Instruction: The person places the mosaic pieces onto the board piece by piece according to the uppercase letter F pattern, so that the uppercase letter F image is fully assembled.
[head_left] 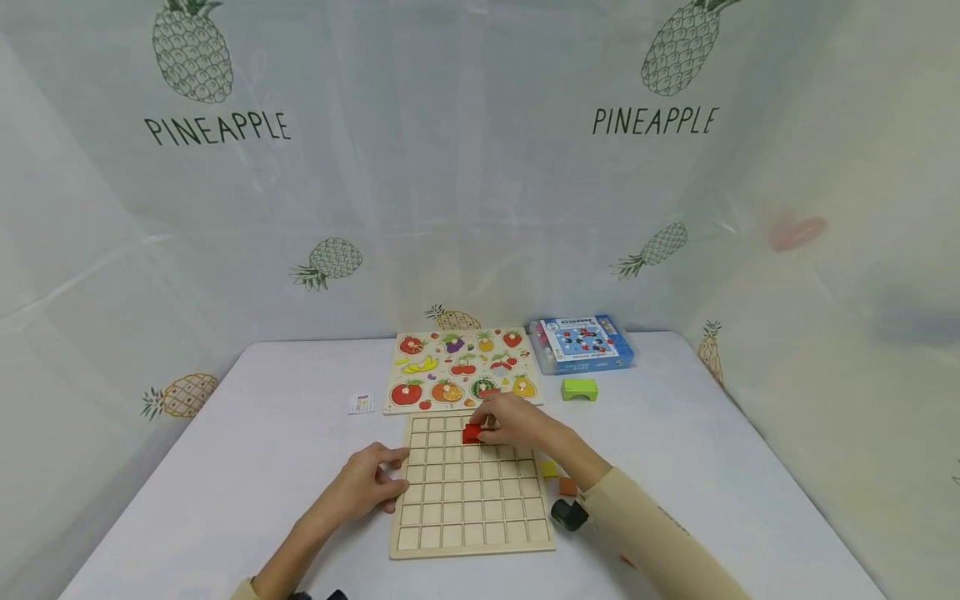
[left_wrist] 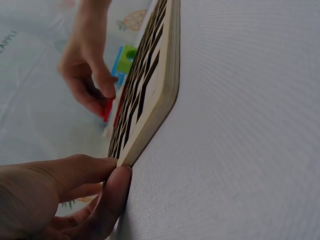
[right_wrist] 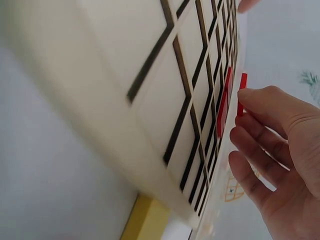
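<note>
Pinching the left edge of the wooden grid board (head_left: 452, 492): my left hand (head_left: 365, 479). Beyond its far edge: one fruit puzzle board (head_left: 465, 364). Above the far cells: one red tile (right_wrist: 244, 81), held between thumb and fingers of my right hand (head_left: 513, 419), near red pieces (right_wrist: 222, 115) set in the grid. Farther right: yellow block (head_left: 550, 469), orange block (head_left: 567, 486); far right, green block (head_left: 579, 388), blue box (head_left: 588, 342).

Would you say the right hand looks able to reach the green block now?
Likely yes: nothing tall blocks the right hand from the green block, but it pinches a red tile.
</note>
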